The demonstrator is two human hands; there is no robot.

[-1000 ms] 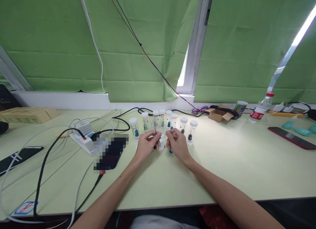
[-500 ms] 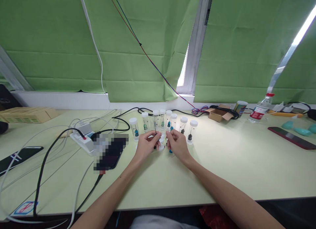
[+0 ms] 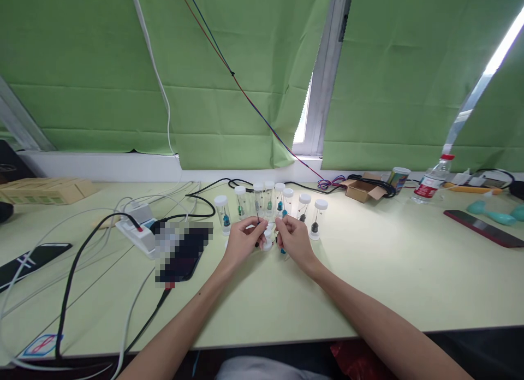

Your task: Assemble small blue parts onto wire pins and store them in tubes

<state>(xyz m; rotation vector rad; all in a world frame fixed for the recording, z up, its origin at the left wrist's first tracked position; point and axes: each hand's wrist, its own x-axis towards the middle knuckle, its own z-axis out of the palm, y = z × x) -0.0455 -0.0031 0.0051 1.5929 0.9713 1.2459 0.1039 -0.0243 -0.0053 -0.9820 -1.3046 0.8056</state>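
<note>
My left hand point(image 3: 243, 241) and my right hand point(image 3: 293, 239) meet over the pale green table point(image 3: 368, 281), fingertips pinched close together. Each seems to pinch a small needle-like piece: a dark tip shows under the left fingers, a blue tip point(image 3: 283, 251) under the right. A white cap point(image 3: 267, 244) lies on the table between the hands. Just behind them stands a curved row of several clear vials with white caps point(image 3: 270, 202), each holding a small coloured or dark piece on a thin stem.
A phone on a black cable point(image 3: 182, 254) and a white power strip point(image 3: 137, 227) lie to the left. Another phone point(image 3: 30, 260) sits far left, a dark one point(image 3: 485, 229) far right. A small cardboard box point(image 3: 360, 190), a can and a water bottle point(image 3: 432, 180) stand at the back.
</note>
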